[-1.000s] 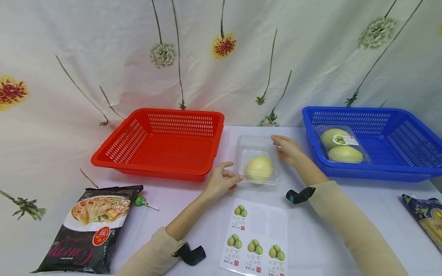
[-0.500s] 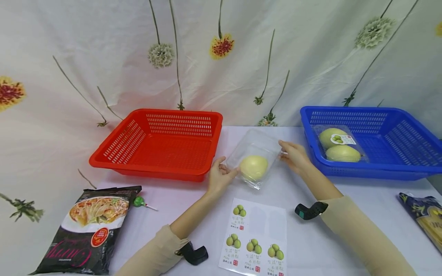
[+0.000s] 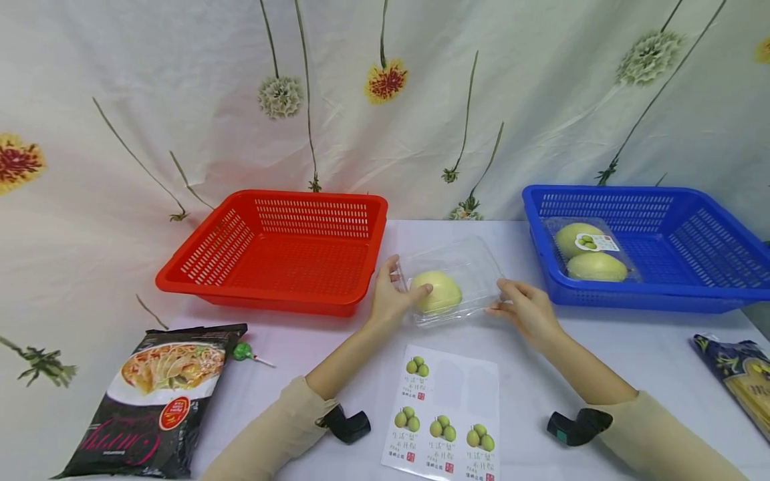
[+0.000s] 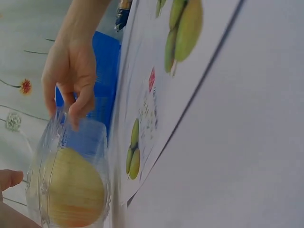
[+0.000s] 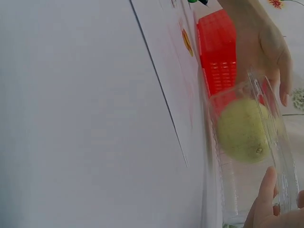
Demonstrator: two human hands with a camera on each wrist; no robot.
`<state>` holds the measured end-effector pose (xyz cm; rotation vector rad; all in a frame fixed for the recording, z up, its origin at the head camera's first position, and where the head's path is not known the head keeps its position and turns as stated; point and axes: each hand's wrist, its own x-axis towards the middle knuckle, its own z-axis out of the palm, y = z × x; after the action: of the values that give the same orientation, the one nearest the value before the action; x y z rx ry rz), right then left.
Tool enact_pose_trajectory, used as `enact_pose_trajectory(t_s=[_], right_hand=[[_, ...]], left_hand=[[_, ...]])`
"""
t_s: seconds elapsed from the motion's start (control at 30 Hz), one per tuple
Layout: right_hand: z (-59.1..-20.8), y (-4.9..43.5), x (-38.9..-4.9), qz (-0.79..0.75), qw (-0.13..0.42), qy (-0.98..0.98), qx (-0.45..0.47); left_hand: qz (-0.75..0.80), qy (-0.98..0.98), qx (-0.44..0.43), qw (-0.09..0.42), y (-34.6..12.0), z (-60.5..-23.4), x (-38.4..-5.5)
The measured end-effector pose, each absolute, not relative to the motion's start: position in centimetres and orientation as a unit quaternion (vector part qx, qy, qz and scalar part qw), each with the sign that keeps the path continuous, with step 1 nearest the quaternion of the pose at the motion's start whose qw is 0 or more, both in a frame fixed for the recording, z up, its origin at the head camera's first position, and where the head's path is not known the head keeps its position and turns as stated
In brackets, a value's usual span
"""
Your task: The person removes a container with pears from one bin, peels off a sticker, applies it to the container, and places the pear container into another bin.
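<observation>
Between my hands is a clear plastic clamshell box (image 3: 476, 279), lying crosswise in the head view. One pale yellow-green pear (image 3: 442, 294) sits in its left part. My left hand (image 3: 391, 298) grips the left end, thumb over the top. At the opposite end, my right hand (image 3: 529, 312) pinches the near corner between thumb and fingers. The right wrist view shows the pear (image 5: 243, 130) through the plastic, with the box's rims close together; whether they are latched I cannot tell. A sticker sheet (image 3: 448, 374) printed with pears lies just in front.
A red basket (image 3: 313, 304) stands at the left. The blue basket (image 3: 656, 294) at the right bears a labelled clear pack of two pears (image 3: 595, 267). A black noodle bag (image 3: 150, 401) and a green lollipop (image 3: 243, 351) lie front left; another food packet (image 3: 742, 381) lies far right.
The box has turned from lengthwise to crosswise, its far end swinging right and towards me. My right hand has moved nearer and right with it; my left hand now grips the left end.
</observation>
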<state>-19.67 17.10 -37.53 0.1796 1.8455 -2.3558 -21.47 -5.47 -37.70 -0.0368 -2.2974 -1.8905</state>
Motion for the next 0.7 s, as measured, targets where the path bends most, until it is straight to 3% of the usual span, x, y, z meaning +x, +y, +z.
enact_pose_trajectory(t_s=[0.33, 0.7], right_hand=[[-37.9, 16.7, -17.1, -0.778, 0.097, 0.618, 0.058], [-38.4, 17.3, -17.2, -0.77, 0.111, 0.626, 0.059]], left_hand=[[-0.608, -0.79, -0.064, 0.054, -5.2, -36.9, -23.4], [-0.61, -0.788, -0.063, 0.049, -4.7, -37.0, -23.8]])
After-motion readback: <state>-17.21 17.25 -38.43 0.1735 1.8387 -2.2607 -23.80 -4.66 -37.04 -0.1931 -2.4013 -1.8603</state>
